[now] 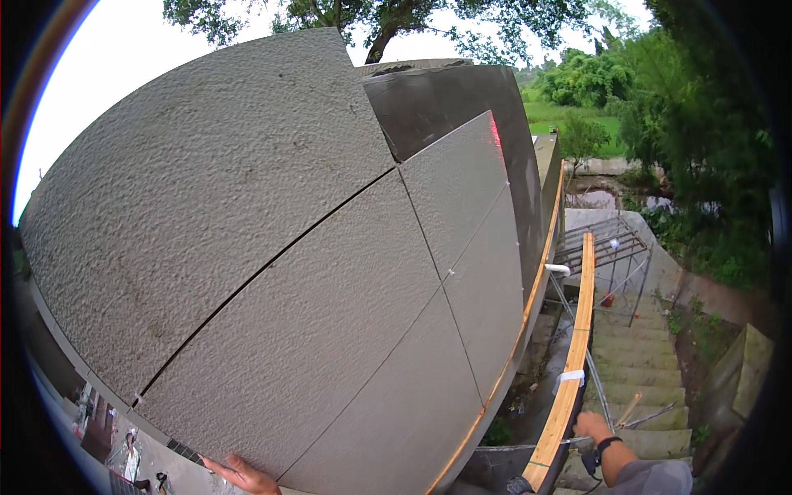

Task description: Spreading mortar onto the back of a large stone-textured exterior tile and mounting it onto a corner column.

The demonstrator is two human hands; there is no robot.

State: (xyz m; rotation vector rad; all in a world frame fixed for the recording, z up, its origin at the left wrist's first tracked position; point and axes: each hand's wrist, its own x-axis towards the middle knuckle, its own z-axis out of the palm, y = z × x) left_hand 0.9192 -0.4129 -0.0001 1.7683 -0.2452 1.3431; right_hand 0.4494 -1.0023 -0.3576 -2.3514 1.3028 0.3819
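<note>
My left hand (pixel 243 476) lies with fingers stretched out at the lower edge of a large grey textured tile (pixel 305 305). A wide dark gap separates this tile from another big rough tile (pixel 214 148) above it. Smaller grey tiles (pixel 452 186) continue to the right, with thin joints and a small white spacer (pixel 450 272) at one crossing. A red light line (pixel 497 132) falls on the far tile's edge. My right hand (pixel 592 426), with a dark wristband, is closed beside the metal scaffold bars at lower right. What it holds, if anything, is hidden.
A long wooden plank (pixel 569 379) with a white wrap runs along the wall's right side. Metal scaffold (pixel 606 247) and concrete steps (pixel 639 363) lie below. Bare dark grey wall (pixel 462 99) shows behind the tiles. Trees (pixel 693 140) stand at right.
</note>
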